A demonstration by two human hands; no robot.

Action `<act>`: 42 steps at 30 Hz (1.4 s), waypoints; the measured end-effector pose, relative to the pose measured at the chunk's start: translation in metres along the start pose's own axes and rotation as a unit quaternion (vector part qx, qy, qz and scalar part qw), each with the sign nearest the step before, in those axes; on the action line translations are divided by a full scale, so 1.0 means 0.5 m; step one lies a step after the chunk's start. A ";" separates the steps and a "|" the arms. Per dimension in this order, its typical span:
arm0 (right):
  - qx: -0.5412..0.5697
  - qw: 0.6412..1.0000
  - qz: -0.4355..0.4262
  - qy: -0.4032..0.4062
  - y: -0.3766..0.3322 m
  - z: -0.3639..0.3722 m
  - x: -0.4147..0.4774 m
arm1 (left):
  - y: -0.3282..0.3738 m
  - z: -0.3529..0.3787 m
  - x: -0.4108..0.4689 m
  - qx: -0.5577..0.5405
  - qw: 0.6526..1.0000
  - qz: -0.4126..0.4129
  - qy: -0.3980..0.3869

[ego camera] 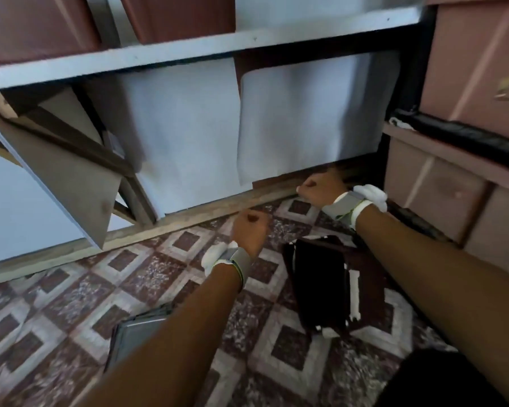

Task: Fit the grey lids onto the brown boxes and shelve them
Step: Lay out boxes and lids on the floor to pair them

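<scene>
A person's left hand (249, 230) and right hand (321, 188), apart and both curled into empty fists, reach over a patterned tile floor (159, 274); a stack of flat grey lids (135, 333) lies at the left hand's 7 o'clock, while reddish-brown plastic boxes (36, 24) sit on a white shelf board (188, 45) at 12 o'clock

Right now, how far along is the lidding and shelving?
Done: brown boxes sit on the upper shelf, with stacked boxes at right; whether they are lidded is not visible. In hand: nothing; the left hand and right hand are curled and empty, low by the floor. Left: a grey lid stack lies unfitted on the tiles.
</scene>
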State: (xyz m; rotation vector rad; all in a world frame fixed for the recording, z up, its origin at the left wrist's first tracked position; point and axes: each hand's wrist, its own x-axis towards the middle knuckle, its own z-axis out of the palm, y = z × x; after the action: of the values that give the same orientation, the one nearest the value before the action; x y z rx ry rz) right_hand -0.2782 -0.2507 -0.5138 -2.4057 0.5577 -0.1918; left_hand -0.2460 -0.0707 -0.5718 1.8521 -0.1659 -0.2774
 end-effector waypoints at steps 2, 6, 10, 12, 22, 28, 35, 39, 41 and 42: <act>-0.050 0.998 0.025 -0.030 0.047 0.026 -0.014 | -0.055 0.043 -0.022 0.005 0.999 -0.031 -0.037; -0.082 0.984 0.108 -0.113 0.152 0.052 -0.021 | -0.150 0.158 -0.075 0.062 0.982 -0.107 -0.141; -0.122 0.975 0.129 -0.133 0.223 0.061 -0.028 | -0.194 0.248 -0.134 0.139 0.950 -0.136 -0.245; -0.133 0.971 0.131 -0.147 0.247 0.069 -0.032 | -0.208 0.286 -0.149 0.189 0.939 -0.115 -0.262; -0.212 0.968 0.073 -0.110 0.259 0.078 -0.020 | -0.192 0.336 -0.178 0.262 0.939 -0.038 -0.221; -0.250 0.965 0.081 -0.021 0.227 -0.015 -0.021 | -0.113 0.308 -0.177 0.221 0.955 0.062 -0.188; -0.099 0.983 0.068 0.140 0.157 -0.084 -0.047 | -0.026 0.183 -0.143 0.176 0.973 0.101 -0.111; 0.010 0.988 0.021 0.153 0.097 -0.067 -0.080 | -0.011 0.023 -0.099 0.265 0.956 0.129 0.014; 0.052 0.990 0.010 0.132 0.076 -0.059 -0.086 | -0.022 -0.050 -0.073 0.306 0.942 0.123 0.069; 0.060 0.992 0.002 0.113 0.062 -0.052 -0.090 | -0.028 -0.096 -0.068 0.328 0.932 0.117 0.101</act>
State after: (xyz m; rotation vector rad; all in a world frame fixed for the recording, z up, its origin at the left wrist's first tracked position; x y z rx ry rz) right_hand -0.3364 -0.2672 -0.5131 -2.2799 0.6328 -0.4864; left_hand -0.2661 -0.0136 -0.5683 2.4796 -0.3680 0.1641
